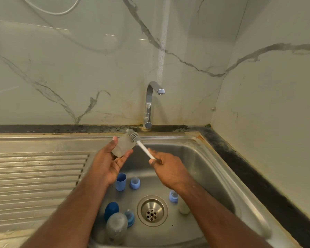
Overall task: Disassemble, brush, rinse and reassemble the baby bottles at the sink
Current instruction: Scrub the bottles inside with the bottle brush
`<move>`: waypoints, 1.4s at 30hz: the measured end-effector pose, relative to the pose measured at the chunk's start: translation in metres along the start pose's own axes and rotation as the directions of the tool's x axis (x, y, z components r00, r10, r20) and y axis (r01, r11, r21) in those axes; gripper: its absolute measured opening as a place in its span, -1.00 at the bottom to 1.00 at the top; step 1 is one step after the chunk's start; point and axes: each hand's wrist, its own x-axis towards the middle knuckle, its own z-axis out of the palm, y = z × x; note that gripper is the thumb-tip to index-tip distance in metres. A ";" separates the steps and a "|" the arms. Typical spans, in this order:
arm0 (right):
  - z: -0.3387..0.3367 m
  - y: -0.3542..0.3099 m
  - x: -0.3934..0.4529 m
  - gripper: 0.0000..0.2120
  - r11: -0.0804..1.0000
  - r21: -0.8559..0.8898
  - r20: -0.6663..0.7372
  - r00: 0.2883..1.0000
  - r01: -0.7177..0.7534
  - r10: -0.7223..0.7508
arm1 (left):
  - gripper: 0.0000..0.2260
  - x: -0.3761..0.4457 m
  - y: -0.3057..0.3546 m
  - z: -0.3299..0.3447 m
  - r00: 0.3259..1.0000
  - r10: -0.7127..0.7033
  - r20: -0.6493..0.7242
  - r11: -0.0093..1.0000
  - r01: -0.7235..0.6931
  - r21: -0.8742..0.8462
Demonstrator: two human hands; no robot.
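From the head view, the brushing step looks to be in hand. Just above the middle of the frame the left hand (109,159) cradles a clear, cloudy plastic bottle body (123,144), thumb on one side and fingers curled under its base, mouth tilted toward the wall. The right hand (166,164) pinches the white handle of a grey-headed silicone bottle brush (139,141), whose ribbed head lies against the upper side of the bottle near its mouth; whether it is inside or just on the rim I cannot tell.

The chrome tap (149,102) at centre shows no water running. Down in the stainless steel sink (204,158), lower centre, sit a light blue cap (121,181), blue collars with teats (135,183), a dark blue cap (111,210) and another clear bottle (116,227) near the round drain (152,210).

Next, I'd judge, the brush head needs to go into the bottle's mouth and work round inside, then a rinse.
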 end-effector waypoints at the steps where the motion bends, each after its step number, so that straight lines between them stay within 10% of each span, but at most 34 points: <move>1: -0.002 0.002 0.001 -0.59 1.000 0.005 -0.014 1.000 -0.014 0.014 | -0.75 0.000 0.000 0.000 1.000 -0.004 -0.004 1.000 0.004 -0.013; 18: -0.046 0.045 0.012 -0.67 0.963 0.215 -0.124 0.974 -0.162 0.191 | -0.53 -0.002 -0.015 0.001 0.976 -0.146 0.163 0.885 0.055 0.463; 21: -0.048 0.051 0.017 -0.66 0.975 0.157 -0.145 0.973 -0.155 0.178 | -0.40 0.006 -0.027 0.007 0.985 -0.065 0.160 0.719 -0.065 0.692; 25: -0.044 0.056 0.017 -0.73 0.986 0.037 -0.124 0.978 -0.164 0.168 | -0.33 0.027 -0.048 0.010 0.960 0.076 0.271 0.165 -0.280 0.946; 29: -0.039 0.058 0.021 -0.78 0.986 -0.083 -0.105 0.985 -0.148 0.139 | -0.34 0.046 -0.074 0.017 0.964 0.027 0.265 -0.061 -0.263 0.963; 42: -0.037 0.066 0.028 -0.72 0.981 -0.141 -0.025 0.991 -0.134 0.131 | -0.37 0.081 -0.128 0.028 0.970 -0.057 0.236 -0.298 -0.242 0.923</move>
